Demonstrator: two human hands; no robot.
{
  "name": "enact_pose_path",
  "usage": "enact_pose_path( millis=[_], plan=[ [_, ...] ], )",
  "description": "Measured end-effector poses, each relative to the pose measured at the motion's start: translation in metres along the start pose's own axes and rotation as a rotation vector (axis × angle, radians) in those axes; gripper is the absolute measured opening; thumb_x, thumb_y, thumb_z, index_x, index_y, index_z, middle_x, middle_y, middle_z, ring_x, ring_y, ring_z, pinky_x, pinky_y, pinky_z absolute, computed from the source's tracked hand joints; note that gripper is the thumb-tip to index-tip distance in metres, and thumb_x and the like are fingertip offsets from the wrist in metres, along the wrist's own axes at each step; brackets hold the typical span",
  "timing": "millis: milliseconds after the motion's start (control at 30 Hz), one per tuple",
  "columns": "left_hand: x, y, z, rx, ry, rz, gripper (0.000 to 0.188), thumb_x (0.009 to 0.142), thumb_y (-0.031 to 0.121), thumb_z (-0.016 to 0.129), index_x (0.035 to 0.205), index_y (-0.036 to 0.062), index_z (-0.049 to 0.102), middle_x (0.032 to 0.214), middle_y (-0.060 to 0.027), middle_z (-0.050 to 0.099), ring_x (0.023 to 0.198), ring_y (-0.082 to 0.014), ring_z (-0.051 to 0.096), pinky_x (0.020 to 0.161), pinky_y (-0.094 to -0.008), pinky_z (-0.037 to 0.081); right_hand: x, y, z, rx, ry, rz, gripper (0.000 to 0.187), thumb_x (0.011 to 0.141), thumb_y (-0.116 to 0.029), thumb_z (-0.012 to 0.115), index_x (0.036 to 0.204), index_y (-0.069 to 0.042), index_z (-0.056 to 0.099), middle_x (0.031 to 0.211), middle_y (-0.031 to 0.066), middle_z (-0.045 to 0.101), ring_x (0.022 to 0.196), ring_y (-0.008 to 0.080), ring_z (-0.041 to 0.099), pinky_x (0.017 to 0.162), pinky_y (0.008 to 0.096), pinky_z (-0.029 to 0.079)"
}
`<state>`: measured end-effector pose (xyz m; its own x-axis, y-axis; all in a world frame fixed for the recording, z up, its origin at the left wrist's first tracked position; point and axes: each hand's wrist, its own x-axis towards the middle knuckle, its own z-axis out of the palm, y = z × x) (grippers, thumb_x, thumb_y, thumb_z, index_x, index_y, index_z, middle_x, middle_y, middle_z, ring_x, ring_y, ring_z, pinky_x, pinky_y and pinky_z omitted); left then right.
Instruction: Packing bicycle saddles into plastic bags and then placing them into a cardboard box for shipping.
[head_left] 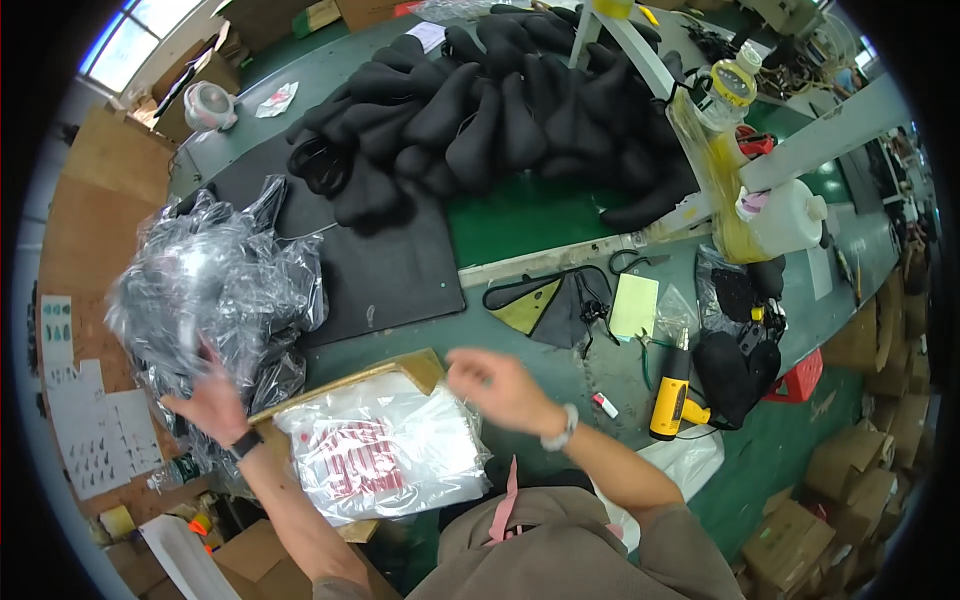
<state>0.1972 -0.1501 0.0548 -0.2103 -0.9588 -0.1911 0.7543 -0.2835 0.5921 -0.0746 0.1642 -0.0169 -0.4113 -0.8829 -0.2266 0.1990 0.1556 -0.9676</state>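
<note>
My left hand [212, 398], with a dark band on the wrist, has its fingers apart at the lower edge of a big heap of clear plastic-wrapped things [225, 270]. The heap's left part is blurred, and whether my fingertips touch it I cannot tell. My right hand [492, 385], with a pale band on the wrist, hovers by the far right corner of a cardboard box [415, 368]. Its fingers are slightly blurred and loosely bent apart, with nothing seen in them. Between my arms, a stack of clear plastic bags with red print [370, 455] fills the box.
Black bicycle-saddle-shaped pieces [480, 110] are piled across the far table, beside a black mat [390, 270]. At right lie a yellow heat gun [673, 398], pliers [647, 365], scissors [635, 262] and a yellow-green notepad [634, 306]. A white metal frame [820, 135] rises there.
</note>
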Motion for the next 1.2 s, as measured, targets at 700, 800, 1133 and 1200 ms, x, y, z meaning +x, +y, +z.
enact_pose_path(
  millis=[700, 800, 1133, 1200],
  plan=[
    [-0.052, -0.183, -0.056, 2.024, -0.475, 0.666, 0.02, 0.09, 0.017, 0.054, 0.085, 0.005, 0.068, 0.082, -0.0118, 0.068, 0.078, -0.0331, 0.063, 0.075, -0.0427, 0.046, 0.248, 0.076, -0.137, -0.168, 0.5, -0.036, 0.096, 0.071, -0.032, 0.083, 0.141, 0.014, 0.036, 0.125, 0.0242, 0.062, 0.112, 0.0278, 0.063, 0.095, 0.0346, 0.049],
    [-0.056, -0.169, -0.07, 2.016, -0.444, 0.677, 0.016, 0.087, 0.017, 0.058, 0.087, 0.0054, 0.068, 0.084, -0.0126, 0.068, 0.08, -0.0331, 0.063, 0.077, -0.0423, 0.047, 0.119, 0.074, -0.111, -0.171, 0.257, 0.025, 0.089, 0.073, -0.016, 0.082, 0.144, 0.01, 0.035, 0.126, 0.0207, 0.061, 0.111, 0.0247, 0.061, 0.098, 0.034, 0.047],
    [-0.071, -0.171, -0.053, 1.949, -0.399, 0.769, 0.017, 0.089, 0.017, 0.062, 0.096, 0.0025, 0.066, 0.096, -0.0151, 0.067, 0.09, -0.034, 0.06, 0.084, -0.0439, 0.045, -0.072, 0.179, -0.096, -1.214, 0.18, -0.178, 0.055, 0.082, -0.001, 0.058, 0.135, 0.002, 0.047, 0.143, 0.0176, 0.044, 0.135, 0.0349, 0.039, 0.113, 0.0476, 0.032],
    [-0.092, -0.171, -0.056, 1.8, -0.321, 0.752, 0.02, 0.087, 0.01, 0.066, 0.1, -0.0018, 0.058, 0.105, -0.0175, 0.059, 0.099, -0.035, 0.053, 0.089, -0.0439, 0.041, -0.069, 0.176, -0.071, -0.925, 0.531, -0.177, 0.034, 0.08, -0.001, 0.059, 0.114, 0.002, 0.062, 0.123, 0.0173, 0.059, 0.123, 0.0337, 0.049, 0.106, 0.0455, 0.039]
  ],
)
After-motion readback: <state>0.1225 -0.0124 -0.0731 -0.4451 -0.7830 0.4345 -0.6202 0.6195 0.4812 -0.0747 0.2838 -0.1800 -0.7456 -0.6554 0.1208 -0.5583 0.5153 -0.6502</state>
